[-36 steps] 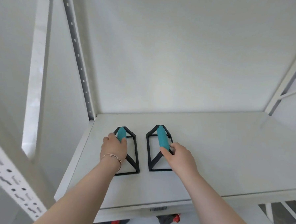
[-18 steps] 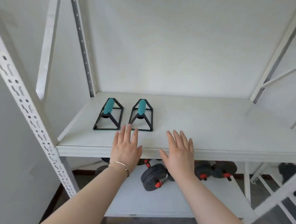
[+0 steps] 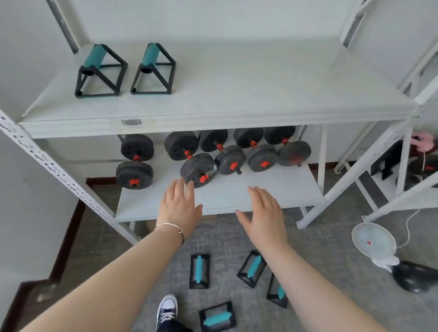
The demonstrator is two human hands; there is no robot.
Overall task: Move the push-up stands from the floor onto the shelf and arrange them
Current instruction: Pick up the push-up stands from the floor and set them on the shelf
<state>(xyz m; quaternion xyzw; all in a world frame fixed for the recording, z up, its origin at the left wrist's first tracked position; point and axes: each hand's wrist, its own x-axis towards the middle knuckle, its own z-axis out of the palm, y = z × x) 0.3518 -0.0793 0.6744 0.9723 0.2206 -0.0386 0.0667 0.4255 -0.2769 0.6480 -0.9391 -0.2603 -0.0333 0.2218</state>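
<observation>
Two black-framed push-up stands with teal grips stand side by side at the back left of the white shelf (image 3: 241, 108): one stand (image 3: 98, 70) on the left, the other stand (image 3: 154, 69) just to its right. Several more stands lie on the grey carpet below: one (image 3: 199, 271), a second (image 3: 252, 268), a third (image 3: 278, 292) partly behind my right forearm, and one nearest me (image 3: 217, 318). My left hand (image 3: 179, 205) and my right hand (image 3: 265, 215) hover open and empty, palms down, in front of the lower shelf.
The lower shelf (image 3: 262, 191) carries several black dumbbells (image 3: 200, 168) with red collars. A perforated white upright (image 3: 48, 164) runs down the left. A small white fan (image 3: 372, 241) and a dark object (image 3: 420, 276) sit on the floor at right. My shoe (image 3: 167, 306) shows below.
Both hands let go of the two stands on the shelf and drew back and down. The view tilted down, so the floor and the stands on it came into sight.
</observation>
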